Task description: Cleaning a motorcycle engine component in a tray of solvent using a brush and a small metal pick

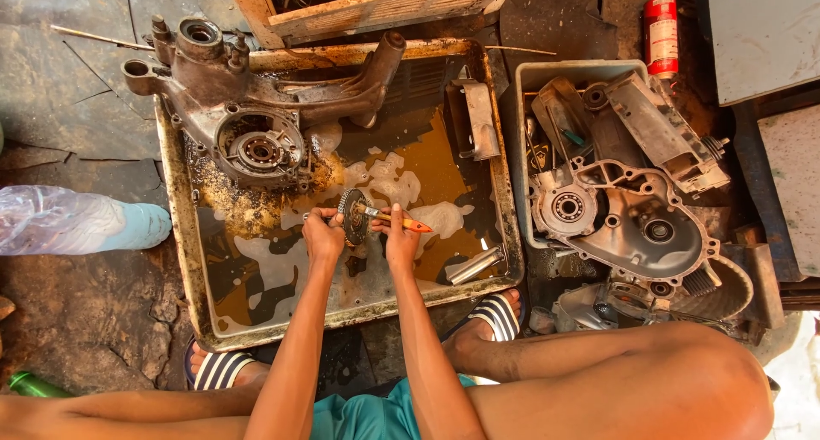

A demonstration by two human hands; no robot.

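Over the oily wash tray (175, 235) | left hand (323, 239) clamped on toothed gear (352, 216) | right hand (400, 243) closed around orange-handled brush (395, 221), bristles touching gear | engine crankcase (248, 107) on tray's far-left corner

You are in a repair workshop for engines, working low on the ground. A big metal tray (184, 261) sits in front of you, full of dirty brown liquid, with a greasy engine case (248, 115) lying in it. Beside it a grey plastic box (547, 68) holds more engine parts (619, 209). The floor (77, 98) is dark, cracked and stained. A red spray can (659, 34) lies near the box.
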